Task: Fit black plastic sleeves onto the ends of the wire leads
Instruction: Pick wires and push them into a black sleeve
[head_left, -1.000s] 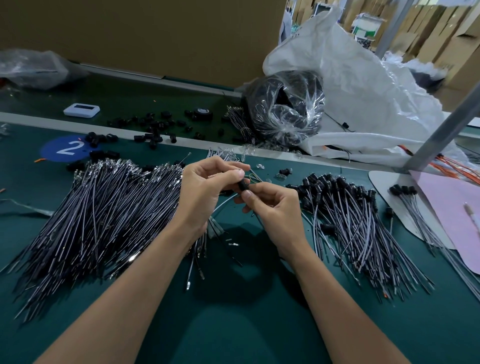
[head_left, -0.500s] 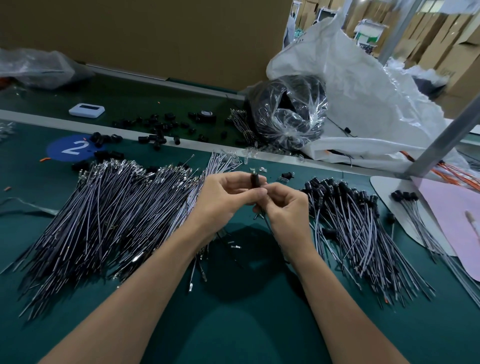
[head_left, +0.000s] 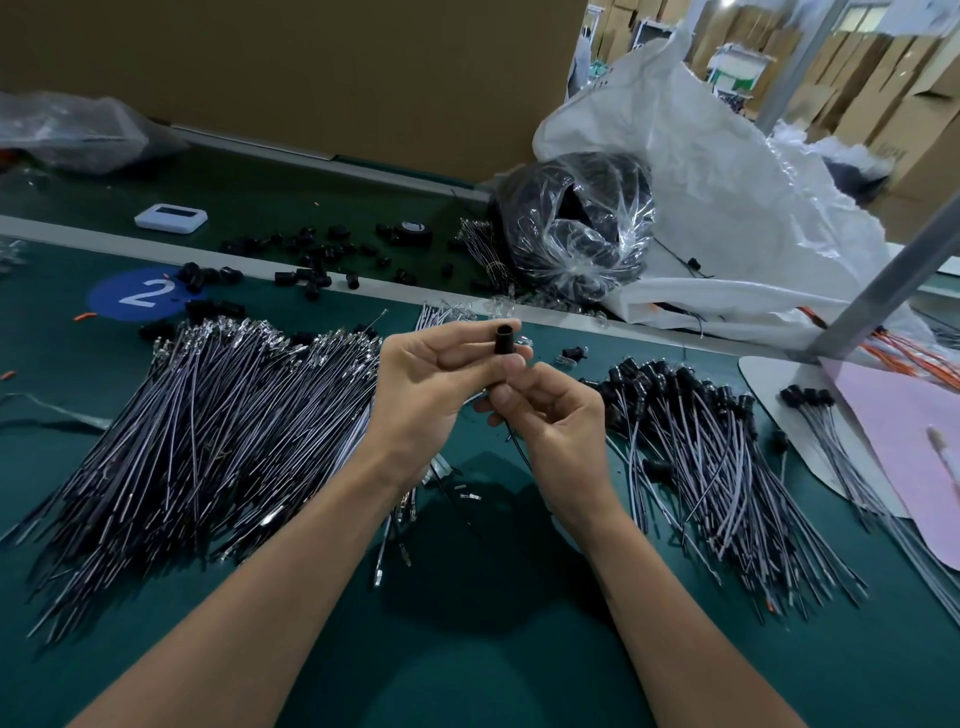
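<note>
Left grip (head_left: 431, 384) clamped on sleeve (head_left: 506, 338), bore up so I can sight it, just right of the bare-lead pile (head_left: 208, 426). Right grip (head_left: 556, 421) pinches the lead (head_left: 518, 446) directly beneath, probably near its tip, for a stiff push.

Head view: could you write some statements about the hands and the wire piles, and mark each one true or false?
1. The left hand pinches a black sleeve. True.
2. The right hand lies flat on the table. False: it grips a wire lead below the sleeve.
3. The sleeved leads lie right of the hands. True.
4. The blue disc reads 5. False: it reads 2.
</note>
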